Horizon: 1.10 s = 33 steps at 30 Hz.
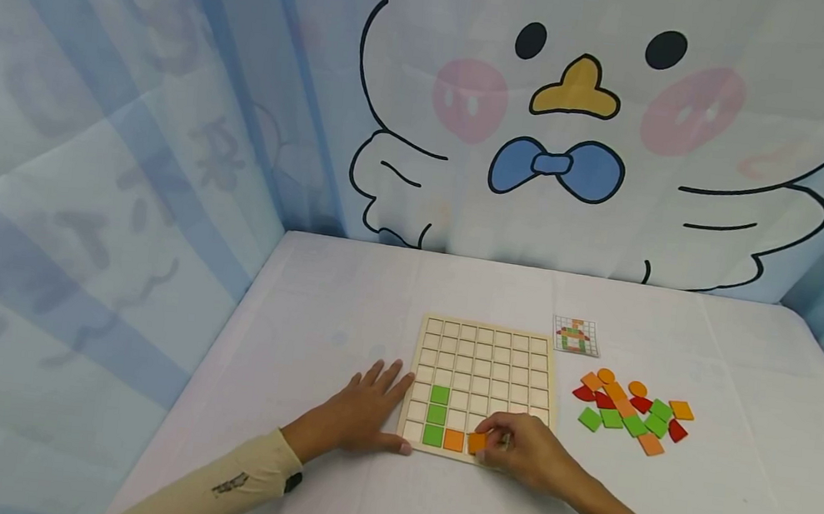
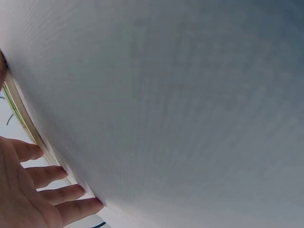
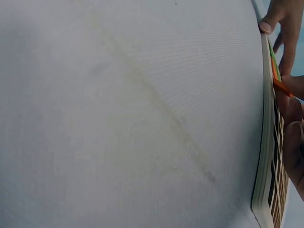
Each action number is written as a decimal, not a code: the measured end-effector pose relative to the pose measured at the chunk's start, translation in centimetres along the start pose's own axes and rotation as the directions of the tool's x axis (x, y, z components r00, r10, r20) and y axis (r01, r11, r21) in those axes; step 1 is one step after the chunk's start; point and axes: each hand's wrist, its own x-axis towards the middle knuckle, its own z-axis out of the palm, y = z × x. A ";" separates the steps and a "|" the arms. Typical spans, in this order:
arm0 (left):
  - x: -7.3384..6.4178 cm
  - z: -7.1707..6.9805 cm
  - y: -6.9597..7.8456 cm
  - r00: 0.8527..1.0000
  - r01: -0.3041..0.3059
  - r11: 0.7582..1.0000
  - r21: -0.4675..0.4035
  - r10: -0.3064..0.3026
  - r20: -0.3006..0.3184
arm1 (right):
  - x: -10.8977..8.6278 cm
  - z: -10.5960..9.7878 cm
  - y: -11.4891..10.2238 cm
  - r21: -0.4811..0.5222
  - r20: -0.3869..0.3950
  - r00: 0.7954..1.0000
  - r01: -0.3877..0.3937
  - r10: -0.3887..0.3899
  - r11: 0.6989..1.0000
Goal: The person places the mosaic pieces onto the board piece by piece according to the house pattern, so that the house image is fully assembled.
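At the near edge of the wooden grid board (image 1: 481, 368), an orange square tile (image 1: 476, 443) is pinched between the thumb and fingertips of the right hand (image 1: 530, 454), just right of an orange tile (image 1: 453, 440) already seated in the bottom row. The right-wrist view shows the pinched tile tilted; whether it touches the board I cannot tell. If it were let go at that slant, a corner could probably catch on the cell dividers and leave it askew. The seated tile lies so close that a sideways nudge might lift it, and perhaps disturb the green tiles (image 1: 436, 414) beyond. The left hand (image 1: 365, 411) lies spread with straight fingers at the board's left edge, thumb at the near corner, gripping nothing; should that contact slacken, a push from the right could slide the board. The right hand hides nearby cells, so a miscounted column seems possible too.
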 end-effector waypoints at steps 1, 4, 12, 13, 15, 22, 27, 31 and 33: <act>0.0 0.0 0.0 1.000 -0.001 1.000 0.001 0.001 0.000 | 0.0 0.1 0.0 -0.007 -0.005 1.000 0.004 -0.004 1.000; -0.1 -0.1 0.0 1.000 -0.005 1.000 0.002 0.005 -0.002 | 0.0 0.3 -0.1 -0.024 -0.017 1.000 0.017 -0.017 1.000; 0.0 0.0 0.0 1.000 -0.011 1.000 0.007 0.011 -0.004 | 0.1 0.6 -0.1 -0.077 -0.052 0.998 0.019 -0.023 0.997; 0.0 0.0 0.0 1.000 -0.011 1.000 0.008 0.011 -0.004 | 0.2 0.7 -0.1 -0.086 -0.055 0.998 0.015 -0.020 0.996; 0.0 0.0 0.0 1.000 -0.011 1.000 0.008 0.011 -0.003 | 0.1 0.7 -0.1 -0.107 -0.062 0.998 0.009 -0.016 0.994; -0.1 0.1 0.0 1.000 -0.011 1.000 0.013 0.011 -0.009 | 0.1 0.8 -0.2 -0.147 -0.070 0.998 -0.006 -0.005 0.989; -0.1 0.2 -0.1 1.000 -0.011 1.000 0.013 0.012 -0.015 | 0.1 0.7 -0.3 -0.159 -0.076 0.997 -0.004 -0.008 0.987; 0.0 0.3 -0.2 1.000 -0.012 1.000 0.013 0.012 -0.013 | 0.2 0.7 -0.2 -0.160 -0.077 0.997 -0.009 -0.004 0.987; 0.1 0.3 -0.3 1.000 -0.012 1.000 0.015 0.012 -0.011 | 0.2 0.7 -0.2 -0.155 -0.076 0.997 -0.007 -0.005 0.988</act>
